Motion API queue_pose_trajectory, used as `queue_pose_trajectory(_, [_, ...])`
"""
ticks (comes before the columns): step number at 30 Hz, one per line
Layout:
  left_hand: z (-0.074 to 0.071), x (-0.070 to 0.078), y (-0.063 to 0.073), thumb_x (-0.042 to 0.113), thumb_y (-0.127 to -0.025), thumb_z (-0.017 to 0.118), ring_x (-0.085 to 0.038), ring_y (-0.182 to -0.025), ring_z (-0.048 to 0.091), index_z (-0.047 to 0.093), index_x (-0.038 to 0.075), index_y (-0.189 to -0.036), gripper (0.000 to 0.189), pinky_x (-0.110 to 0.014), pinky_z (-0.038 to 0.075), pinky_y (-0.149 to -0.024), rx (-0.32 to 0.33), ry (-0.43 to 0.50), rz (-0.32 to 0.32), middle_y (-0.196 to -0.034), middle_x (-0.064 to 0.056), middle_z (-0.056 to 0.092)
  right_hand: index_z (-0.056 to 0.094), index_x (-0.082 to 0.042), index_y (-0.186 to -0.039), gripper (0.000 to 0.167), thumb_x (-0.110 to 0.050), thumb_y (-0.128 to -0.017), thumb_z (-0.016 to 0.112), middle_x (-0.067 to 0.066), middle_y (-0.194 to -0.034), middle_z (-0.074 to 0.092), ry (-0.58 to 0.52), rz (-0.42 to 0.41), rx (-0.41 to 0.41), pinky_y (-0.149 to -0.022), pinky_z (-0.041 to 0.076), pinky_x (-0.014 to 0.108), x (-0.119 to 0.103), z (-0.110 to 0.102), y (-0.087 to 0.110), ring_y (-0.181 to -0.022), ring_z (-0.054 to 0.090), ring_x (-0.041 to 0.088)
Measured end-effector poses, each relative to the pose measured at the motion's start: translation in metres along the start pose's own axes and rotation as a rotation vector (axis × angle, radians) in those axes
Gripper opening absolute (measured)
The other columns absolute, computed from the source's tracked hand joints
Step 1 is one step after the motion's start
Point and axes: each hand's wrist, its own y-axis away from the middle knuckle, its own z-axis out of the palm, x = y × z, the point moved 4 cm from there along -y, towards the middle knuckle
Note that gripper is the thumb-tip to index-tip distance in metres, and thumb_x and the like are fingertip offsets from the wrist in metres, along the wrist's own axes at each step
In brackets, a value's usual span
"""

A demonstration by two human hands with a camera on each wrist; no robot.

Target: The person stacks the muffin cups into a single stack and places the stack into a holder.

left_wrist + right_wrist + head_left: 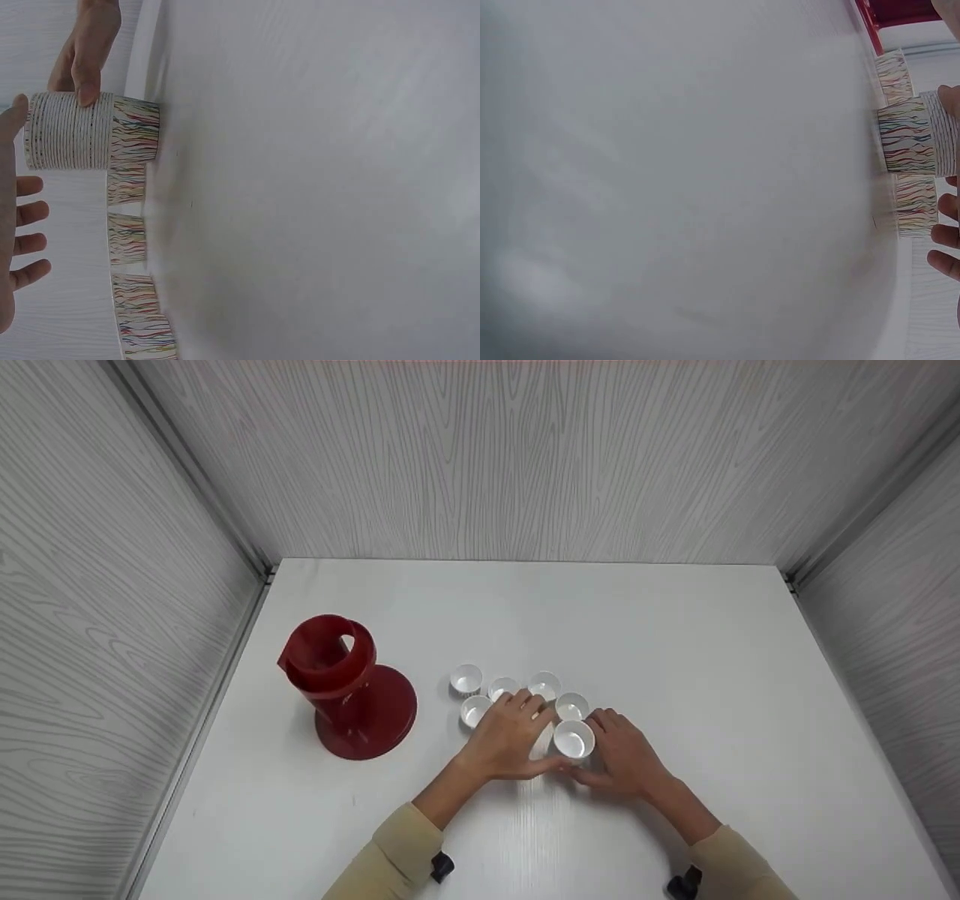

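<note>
A stack of small white paper cups (574, 739), printed with coloured wavy lines, stands on the table between both hands. My right hand (624, 754) holds it from the right, thumb at the near side and fingers at the far side. On the left, my left hand (508, 737) has its fingers spread and its thumb at the stack. The left wrist view shows the stack's many nested rims (71, 131) with the left thumb by the top. Single cups (466, 679) stand in a loose arc beyond the hands; the left hand partly covers some of them.
To the left stands a red plastic object (365, 712) with a round base and a curled, open-topped tube. Grey wood-grain panels (480, 457) enclose the white table (675, 630) at the back and both sides.
</note>
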Motion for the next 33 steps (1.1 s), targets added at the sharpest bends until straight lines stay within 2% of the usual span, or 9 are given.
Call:
queue_pose_trajectory(7, [-0.005, -0.008, 0.009, 0.082, -0.091, 0.052, -0.019, -0.110, 0.066, 0.069, 0.022, -0.127, 0.071, -0.036, 0.055, -0.093, -0.016, -0.035, -0.009, -0.121, 0.003, 0.071, 0.063, -0.010, -0.115, 0.066, -0.057, -0.074, 0.084, 0.003, -0.102, 0.064, 0.007, -0.028, 0.039, -0.076, 0.054, 0.035, 0.001, 0.001, 0.001, -0.089, 0.059, 0.020])
queue_pose_trajectory(16, [-0.006, -0.021, 0.026, 0.080, -0.092, 0.052, -0.020, -0.106, 0.065, 0.072, 0.020, -0.116, 0.068, -0.036, 0.056, -0.091, -0.028, -0.069, -0.043, -0.111, 0.000, 0.070, 0.063, -0.011, -0.116, 0.066, -0.052, -0.072, 0.088, 0.001, -0.103, 0.065, -0.025, 0.015, 0.015, -0.077, 0.054, 0.035, 0.001, 0.000, 0.002, -0.090, 0.059, 0.019])
queue_pose_trajectory(25, [-0.008, -0.034, 0.044, 0.078, -0.093, 0.054, -0.021, -0.108, 0.064, 0.072, 0.017, -0.126, 0.072, -0.037, 0.055, -0.093, -0.012, -0.102, -0.086, -0.112, -0.002, 0.071, 0.064, -0.012, -0.112, 0.064, -0.054, -0.071, 0.088, 0.000, -0.100, 0.064, -0.032, 0.007, 0.028, -0.075, 0.052, 0.033, 0.002, 0.001, 0.002, -0.087, 0.057, 0.018])
queue_pose_trajectory(33, [-0.009, -0.046, 0.057, 0.073, -0.091, 0.063, -0.023, -0.110, 0.066, 0.070, 0.015, -0.124, 0.067, -0.039, 0.057, -0.092, -0.019, -0.134, -0.133, -0.114, -0.005, 0.072, 0.063, -0.013, -0.112, 0.062, -0.053, -0.072, 0.087, 0.000, -0.100, 0.062, -0.039, 0.010, 0.025, -0.077, 0.051, 0.032, 0.001, 0.002, 0.002, -0.088, 0.056, 0.018])
